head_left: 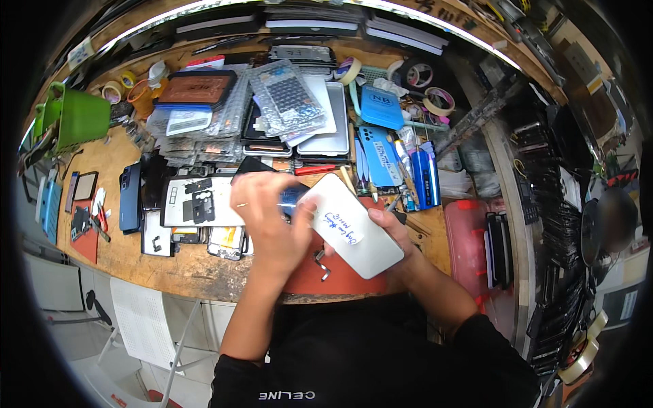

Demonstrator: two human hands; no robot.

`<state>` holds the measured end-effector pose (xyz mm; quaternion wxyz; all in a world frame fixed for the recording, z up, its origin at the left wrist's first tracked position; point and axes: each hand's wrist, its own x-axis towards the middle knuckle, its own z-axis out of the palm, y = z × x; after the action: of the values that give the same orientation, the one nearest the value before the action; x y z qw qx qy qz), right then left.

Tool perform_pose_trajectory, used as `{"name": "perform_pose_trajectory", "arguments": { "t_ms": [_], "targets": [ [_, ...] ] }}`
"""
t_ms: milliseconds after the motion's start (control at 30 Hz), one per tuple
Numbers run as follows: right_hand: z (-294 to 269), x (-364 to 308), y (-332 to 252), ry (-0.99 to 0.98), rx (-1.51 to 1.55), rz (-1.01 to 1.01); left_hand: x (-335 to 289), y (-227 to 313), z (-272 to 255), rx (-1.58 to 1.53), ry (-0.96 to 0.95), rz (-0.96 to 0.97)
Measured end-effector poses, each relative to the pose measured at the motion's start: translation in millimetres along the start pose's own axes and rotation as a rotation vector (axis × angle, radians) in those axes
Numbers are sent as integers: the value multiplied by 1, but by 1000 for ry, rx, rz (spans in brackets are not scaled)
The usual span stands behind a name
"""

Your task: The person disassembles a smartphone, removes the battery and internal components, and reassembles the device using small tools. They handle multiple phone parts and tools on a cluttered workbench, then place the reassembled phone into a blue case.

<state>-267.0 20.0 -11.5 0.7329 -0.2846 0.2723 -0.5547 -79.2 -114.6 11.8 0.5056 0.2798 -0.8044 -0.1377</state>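
My right hand (pixel 394 234) grips a silver-white phone (pixel 360 234) by its right edge, tilted over the red-brown work mat (pixel 360 282). Blue handwriting marks the pale face turned up. At the phone's upper left edge is my left hand (pixel 272 221), its thumb close against that edge and its fingers curled and slightly blurred. A thin light line crosses near those fingers; what they hold, if anything, I cannot make out. Below the phone, a small metal-and-black part (pixel 322 266) lies on the mat. Left of my left hand sits an opened white phone housing (pixel 197 200) with black inner parts.
Behind my hands are stacked phone panels in bubble wrap (pixel 286 95). A blue box (pixel 381 107), tape rolls (pixel 439 102) and upright tools (pixel 401 163) stand at the back right. A green bin (pixel 81 115) is at far left, a translucent red case (pixel 466 238) at right.
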Motion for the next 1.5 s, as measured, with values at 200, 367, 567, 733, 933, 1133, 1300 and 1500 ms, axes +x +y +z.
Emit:
{"name": "perform_pose_trajectory", "arguments": {
  "t_ms": [200, 367, 567, 733, 933, 1133, 1300, 1500],
  "targets": [
    [2, -6, 10, 8, 102, -5, -31, 21, 0, 119, 89, 62],
    [2, 13, -14, 165, -422, -126, -55, 29, -13, 68, -158, -97],
    [3, 21, -4, 551, -1964, -166, -87, -12, -41, 109, -9, -377],
    [10, 25, 10, 616, -2074, -205, -105, -14, -53, 209, -47, -406],
    [-45, 48, -94, 1011, -2099, -456, -113, -13, -64, 73, -30, -335],
    [-97, 60, -150, 909, -2401, -520, -80, 18, -37, -513, -154, -442],
    [-2, 2, -69, 761, -2061, -1186, -68, 40, -17, -1259, -315, -826],
    [46, -58, 21, 399, -1824, -779, -89, 36, 17, -1652, -319, -1120]
  ]
}}
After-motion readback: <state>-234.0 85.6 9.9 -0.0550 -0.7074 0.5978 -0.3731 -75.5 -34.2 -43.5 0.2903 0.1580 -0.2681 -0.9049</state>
